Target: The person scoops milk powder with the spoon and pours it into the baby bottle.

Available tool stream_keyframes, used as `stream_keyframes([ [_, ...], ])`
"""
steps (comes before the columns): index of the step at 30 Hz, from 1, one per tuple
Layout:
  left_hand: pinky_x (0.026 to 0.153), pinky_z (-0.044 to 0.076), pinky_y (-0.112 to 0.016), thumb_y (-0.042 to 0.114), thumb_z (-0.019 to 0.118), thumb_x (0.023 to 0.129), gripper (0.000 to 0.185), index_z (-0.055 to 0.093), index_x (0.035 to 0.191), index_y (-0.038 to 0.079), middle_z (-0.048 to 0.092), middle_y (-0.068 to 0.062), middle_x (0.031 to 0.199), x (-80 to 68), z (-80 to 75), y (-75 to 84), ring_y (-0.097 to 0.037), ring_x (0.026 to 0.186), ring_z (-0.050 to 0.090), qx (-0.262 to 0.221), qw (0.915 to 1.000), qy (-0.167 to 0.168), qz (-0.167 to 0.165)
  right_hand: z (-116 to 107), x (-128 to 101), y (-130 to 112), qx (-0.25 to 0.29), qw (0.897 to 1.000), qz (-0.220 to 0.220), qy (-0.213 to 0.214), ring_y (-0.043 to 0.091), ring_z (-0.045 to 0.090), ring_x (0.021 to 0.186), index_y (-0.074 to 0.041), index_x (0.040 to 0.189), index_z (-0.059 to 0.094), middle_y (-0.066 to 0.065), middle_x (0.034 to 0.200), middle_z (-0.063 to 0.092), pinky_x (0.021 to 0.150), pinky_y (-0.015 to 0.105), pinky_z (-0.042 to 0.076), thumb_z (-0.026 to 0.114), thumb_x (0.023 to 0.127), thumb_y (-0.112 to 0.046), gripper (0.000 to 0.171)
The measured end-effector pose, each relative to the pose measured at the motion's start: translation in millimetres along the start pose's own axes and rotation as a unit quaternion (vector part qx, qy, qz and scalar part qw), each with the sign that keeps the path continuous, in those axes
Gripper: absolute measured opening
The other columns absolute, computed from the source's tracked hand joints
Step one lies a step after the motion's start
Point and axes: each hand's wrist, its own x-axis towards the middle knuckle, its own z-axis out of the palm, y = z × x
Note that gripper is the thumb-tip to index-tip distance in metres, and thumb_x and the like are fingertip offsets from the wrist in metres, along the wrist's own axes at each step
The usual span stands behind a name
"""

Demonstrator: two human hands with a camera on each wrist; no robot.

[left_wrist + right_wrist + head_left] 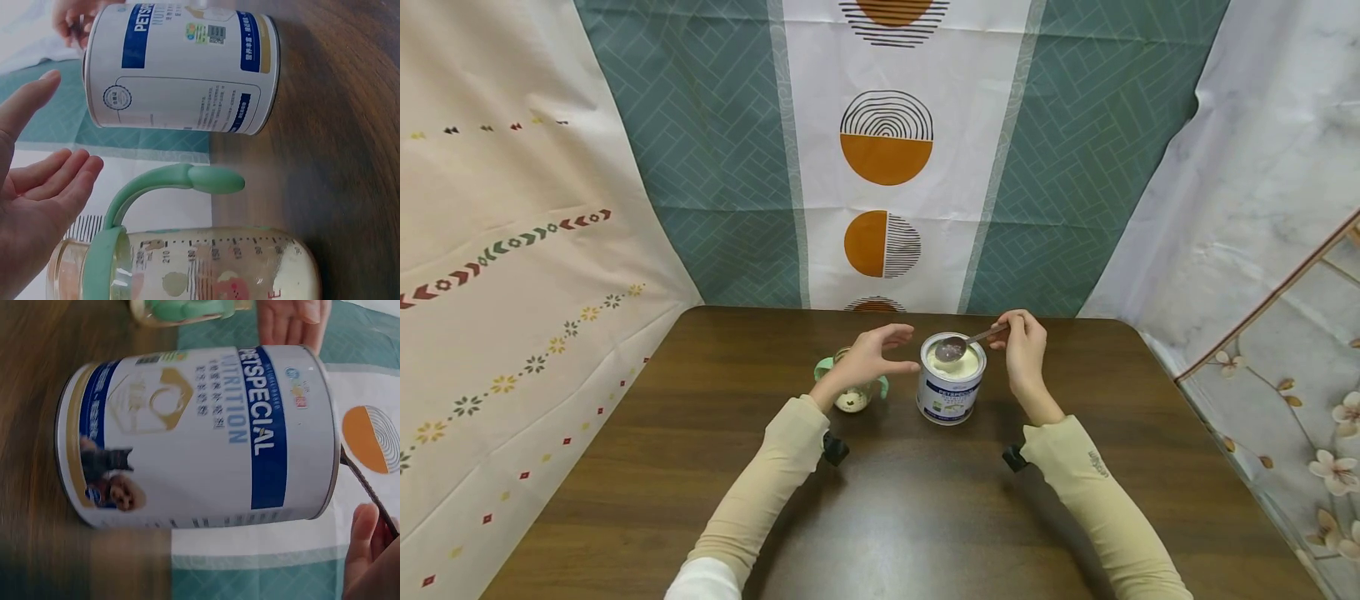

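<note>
1. Left hand (868,354): fingers spread, holding nothing, over the clear baby bottle with green handles (852,392). The bottle is light and tippable; grip its body.
2. Open white-and-blue powder tin (951,383), mid dark wooden table (925,517) toward its far edge: rigid, smooth-sided.
3. Right hand (1024,350) pinches the thin metal spoon (961,343) by its handle, bowl above the powder.

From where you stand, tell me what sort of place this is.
Probably a staged tabletop set rather than a lived-in room: a brown wooden table is boxed in by hung patterned cloths, with only a powder can and a baby bottle on it.
</note>
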Motion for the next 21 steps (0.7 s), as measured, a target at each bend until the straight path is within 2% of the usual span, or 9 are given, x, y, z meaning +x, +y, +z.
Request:
stream_keyframes([
  [3, 0.109, 0.043, -0.034, 0.021, 0.079, 0.081, 0.063, 0.052, 0.135, 0.003, 0.058, -0.013, 0.134, 1.4, 2.5, 0.3, -0.026, 0.126, 0.055, 0.001, 1.0000, -0.008, -0.003, 1, -8, -10, -0.053, 0.996, -0.063, -0.017, 0.010, 0.061, 0.053, 0.014, 0.089, 0.057, 0.017, 0.080, 0.063, 0.051, 0.020, 0.055, 0.038, 0.101, -0.008, 0.031],
  [5, 0.109, 0.043, -0.034, 0.023, 0.079, 0.081, 0.064, 0.051, 0.136, 0.005, 0.058, -0.012, 0.135, 2.2, 4.2, 0.5, -0.026, 0.127, 0.054, 0.001, 0.9999, -0.014, -0.006, 2, -14, -18, -0.079, 0.991, -0.104, -0.031, 0.020, 0.063, 0.054, 0.017, 0.091, 0.056, 0.027, 0.084, 0.062, 0.052, 0.020, 0.055, 0.039, 0.101, -0.006, 0.031],
  [7, 0.109, 0.043, -0.034, 0.024, 0.078, 0.082, 0.065, 0.050, 0.137, 0.005, 0.057, -0.012, 0.136, 3.5, 6.3, 0.1, -0.026, 0.128, 0.053, 0.001, 0.9997, -0.020, -0.010, 4, -21, -25, -0.106, 0.982, -0.148, -0.044, 0.030, 0.064, 0.056, 0.018, 0.091, 0.055, 0.032, 0.085, 0.062, 0.052, 0.018, 0.054, 0.039, 0.102, -0.004, 0.030],
  [9, 0.109, 0.042, -0.034, 0.024, 0.078, 0.082, 0.067, 0.049, 0.139, 0.005, 0.056, -0.013, 0.137, 4.9, 8.5, -0.4, -0.026, 0.129, 0.052, 0.002, 0.9996, -0.026, -0.014, 5, -26, -28, -0.132, 0.971, -0.192, -0.053, 0.030, 0.064, 0.056, 0.017, 0.089, 0.056, 0.032, 0.084, 0.063, 0.052, 0.013, 0.052, 0.040, 0.102, -0.002, 0.028],
  [13, 0.110, 0.042, -0.036, 0.023, 0.078, 0.082, 0.070, 0.046, 0.141, 0.004, 0.052, -0.015, 0.141, 7.2, 13.1, -1.4, -0.027, 0.131, 0.051, 0.001, 0.9992, -0.033, -0.020, 7, -31, -29, -0.172, 0.937, -0.295, -0.071, 0.003, 0.059, 0.055, 0.014, 0.085, 0.057, 0.027, 0.077, 0.064, 0.054, 0.009, 0.047, 0.043, 0.098, 0.007, 0.020],
  [15, 0.110, 0.041, -0.036, 0.024, 0.078, 0.082, 0.071, 0.045, 0.142, 0.005, 0.051, -0.014, 0.143, 7.7, 15.4, -1.9, -0.027, 0.132, 0.050, -0.001, 0.9991, -0.035, -0.023, 7, -27, -19, -0.185, 0.917, -0.344, -0.079, 0.000, 0.056, 0.055, 0.010, 0.084, 0.058, 0.022, 0.077, 0.065, 0.055, 0.010, 0.047, 0.046, 0.095, 0.010, 0.017],
  [20, 0.111, 0.040, -0.035, 0.028, 0.077, 0.083, 0.075, 0.042, 0.144, 0.006, 0.046, -0.010, 0.147, 8.6, 19.6, -2.6, -0.025, 0.134, 0.047, -0.004, 0.9989, -0.036, -0.029, 2, -15, 6, -0.221, 0.865, -0.439, -0.102, 0.021, 0.059, 0.060, 0.004, 0.085, 0.059, 0.014, 0.079, 0.062, 0.058, 0.020, 0.051, 0.049, 0.096, 0.005, 0.015],
  [21, 0.112, 0.040, -0.035, 0.028, 0.078, 0.083, 0.076, 0.041, 0.145, 0.006, 0.045, -0.011, 0.148, 9.1, 20.3, -2.9, -0.025, 0.135, 0.047, -0.004, 0.9989, -0.038, -0.028, 2, -15, 6, -0.228, 0.855, -0.453, -0.106, 0.020, 0.058, 0.062, 0.004, 0.085, 0.059, 0.014, 0.080, 0.061, 0.059, 0.021, 0.050, 0.048, 0.097, 0.002, 0.016],
])
